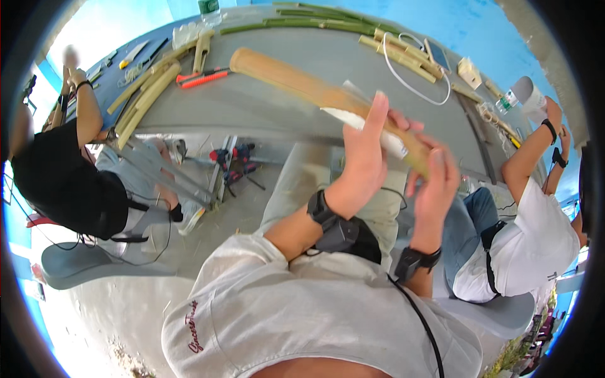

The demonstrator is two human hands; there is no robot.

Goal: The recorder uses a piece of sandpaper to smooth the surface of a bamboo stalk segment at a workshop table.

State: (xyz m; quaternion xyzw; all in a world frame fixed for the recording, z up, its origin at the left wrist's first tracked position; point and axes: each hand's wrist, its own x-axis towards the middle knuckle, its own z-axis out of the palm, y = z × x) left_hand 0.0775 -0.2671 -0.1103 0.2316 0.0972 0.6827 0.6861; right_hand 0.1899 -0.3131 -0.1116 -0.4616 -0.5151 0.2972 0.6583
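A long, pale-brown bamboo piece (283, 77) slants across the front of me, its far end up to the left over the table. A white sheet (343, 117), perhaps paper or sandpaper, lies against its middle. My left hand (364, 160) is closed round the bamboo at this sheet, thumb raised along the near side. Farther right, my right hand (438, 183) grips the near end between thumb and fingers, slightly smeared by motion. Some fingers of both hands are hidden behind the bamboo.
On the grey table (265, 116) lie an orange-red cutter (203, 78), bamboo sticks (148, 94), green stalks (302, 24), bamboo lengths (403, 58) and a white cable (409, 91). Persons sit at left (69, 176) and right (529, 239). Beneath stands a red-black device (234, 165).
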